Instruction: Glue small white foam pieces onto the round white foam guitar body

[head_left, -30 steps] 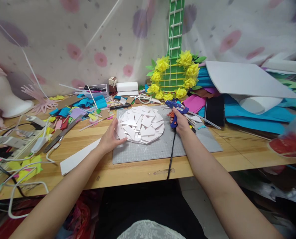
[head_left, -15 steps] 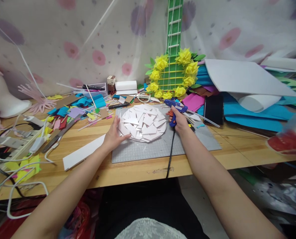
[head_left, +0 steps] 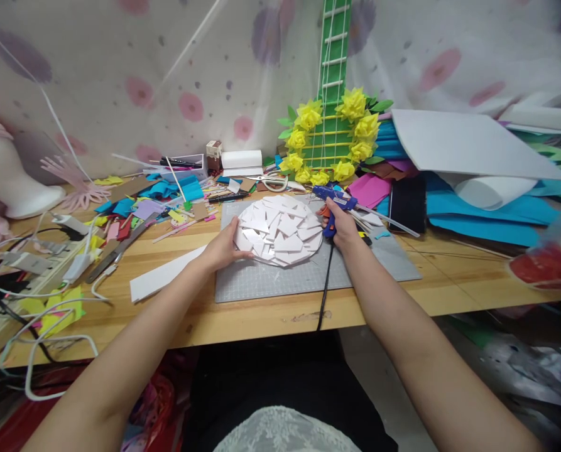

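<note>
A round white disc (head_left: 280, 231), covered in overlapping angular white pieces, lies on the grey cutting mat (head_left: 242, 285). My left hand (head_left: 223, 245) grips its left edge, the thumb along the near side and the fingers around the far side. In my right hand (head_left: 342, 226) is a blue hot glue gun (head_left: 335, 198), with a clear glue stick out of its back and a black cord hanging over the table edge. The gun is by the disc's right rim, its nozzle pointing left. A white strip (head_left: 162, 276) lies partly under my left forearm.
Behind the mat stands a green paper guitar (head_left: 332, 135) with yellow flowers. Scissors (head_left: 273, 182) and coloured scraps lie along the back. Cables and a power strip (head_left: 26, 295) crowd the left. Foam sheets (head_left: 468, 141) are stacked at the right, near a red-and-white bag (head_left: 539, 263).
The disc and my left hand have shifted slightly to the right on the mat. My right hand keeps the glue gun in nearly the same spot. The whole view has shifted a little.
</note>
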`<state>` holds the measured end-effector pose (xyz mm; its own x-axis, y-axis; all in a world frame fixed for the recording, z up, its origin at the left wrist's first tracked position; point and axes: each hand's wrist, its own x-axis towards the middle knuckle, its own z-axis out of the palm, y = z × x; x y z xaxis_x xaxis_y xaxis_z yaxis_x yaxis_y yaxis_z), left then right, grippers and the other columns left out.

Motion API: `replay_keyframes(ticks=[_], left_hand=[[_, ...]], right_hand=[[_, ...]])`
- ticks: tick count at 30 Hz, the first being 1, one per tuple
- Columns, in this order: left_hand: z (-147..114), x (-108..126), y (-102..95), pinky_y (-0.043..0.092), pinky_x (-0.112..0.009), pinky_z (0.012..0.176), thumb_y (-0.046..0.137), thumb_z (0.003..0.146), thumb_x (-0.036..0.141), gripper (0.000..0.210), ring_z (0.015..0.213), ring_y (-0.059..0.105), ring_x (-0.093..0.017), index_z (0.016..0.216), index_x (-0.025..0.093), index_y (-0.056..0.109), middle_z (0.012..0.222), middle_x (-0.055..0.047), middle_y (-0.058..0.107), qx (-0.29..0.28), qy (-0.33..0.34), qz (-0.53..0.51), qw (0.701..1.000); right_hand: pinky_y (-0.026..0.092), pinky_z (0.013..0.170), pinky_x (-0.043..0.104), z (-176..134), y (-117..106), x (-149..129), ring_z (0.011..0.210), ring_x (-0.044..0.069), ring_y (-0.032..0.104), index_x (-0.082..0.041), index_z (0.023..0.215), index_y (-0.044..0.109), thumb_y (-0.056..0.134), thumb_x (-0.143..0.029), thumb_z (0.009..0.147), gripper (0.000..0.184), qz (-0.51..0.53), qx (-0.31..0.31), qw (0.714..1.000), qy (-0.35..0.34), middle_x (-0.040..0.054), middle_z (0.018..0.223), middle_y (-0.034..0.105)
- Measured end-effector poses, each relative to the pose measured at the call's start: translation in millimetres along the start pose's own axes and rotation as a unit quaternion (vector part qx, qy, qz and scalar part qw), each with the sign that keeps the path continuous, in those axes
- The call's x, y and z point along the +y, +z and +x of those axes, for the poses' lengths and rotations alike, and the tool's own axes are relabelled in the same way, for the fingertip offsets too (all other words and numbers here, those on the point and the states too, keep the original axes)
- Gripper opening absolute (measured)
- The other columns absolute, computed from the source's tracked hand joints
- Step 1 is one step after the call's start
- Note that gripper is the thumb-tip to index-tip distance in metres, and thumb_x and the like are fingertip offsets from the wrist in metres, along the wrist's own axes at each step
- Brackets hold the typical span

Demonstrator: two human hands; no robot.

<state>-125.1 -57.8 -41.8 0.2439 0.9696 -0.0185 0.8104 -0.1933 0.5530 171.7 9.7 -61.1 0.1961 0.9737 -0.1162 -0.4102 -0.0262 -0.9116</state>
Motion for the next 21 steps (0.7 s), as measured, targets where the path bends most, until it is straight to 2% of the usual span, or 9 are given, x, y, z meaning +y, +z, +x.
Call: replay_keyframes(ticks=[5,10,18,21], left_hand=[[2.6,2.4,1.5,0.031,-0.043,0.105,0.072,0.061,0.051,0.106,0.132,0.034,-0.033,0.144,0.014,0.018,0.146,-0.020,0.031,0.012,0.019,0.053,0.998],[1.9,6.3,1.8,0.036,-0.045,0.100,0.069,0.064,0.054,0.097,0.127,0.040,-0.035,0.142,0.017,0.024,0.143,-0.018,0.038,0.013,0.008,0.097,0.995],[4.3,9.1,-1.7,0.034,-0.042,0.103,0.074,0.057,0.054,0.108,0.130,0.037,-0.034,0.143,0.015,0.020,0.145,-0.018,0.034,0.003,0.024,0.068,0.997],[6.7,5.4,0.2,0.030,-0.042,0.107,0.074,0.057,0.053,0.112,0.134,0.030,-0.033,0.145,0.015,0.015,0.148,-0.018,0.027,-0.010,0.033,0.052,0.998]], right_hand=[[0.033,0.031,0.016,0.4,-1.8,0.2,0.034,0.003,0.041,-0.018,0.063,0.055,0.072,-0.047,0.065,0.033,-0.021,0.010,1.000,-0.011,-0.0026,0.053,0.061],[0.033,0.031,0.018,0.1,-1.8,0.4,0.035,0.004,0.040,-0.018,0.061,0.054,0.071,-0.046,0.066,0.033,-0.029,0.002,0.999,-0.019,-0.0022,0.054,0.061],[0.032,0.033,0.017,-1.6,0.2,1.6,0.036,0.003,0.040,-0.017,0.061,0.056,0.072,-0.046,0.064,0.034,-0.031,-0.002,0.999,-0.028,-0.0019,0.053,0.060],[0.032,0.034,0.017,-2.5,1.2,1.2,0.037,0.003,0.041,-0.016,0.060,0.056,0.072,-0.046,0.064,0.034,-0.041,-0.002,0.999,-0.030,-0.0019,0.052,0.060]])
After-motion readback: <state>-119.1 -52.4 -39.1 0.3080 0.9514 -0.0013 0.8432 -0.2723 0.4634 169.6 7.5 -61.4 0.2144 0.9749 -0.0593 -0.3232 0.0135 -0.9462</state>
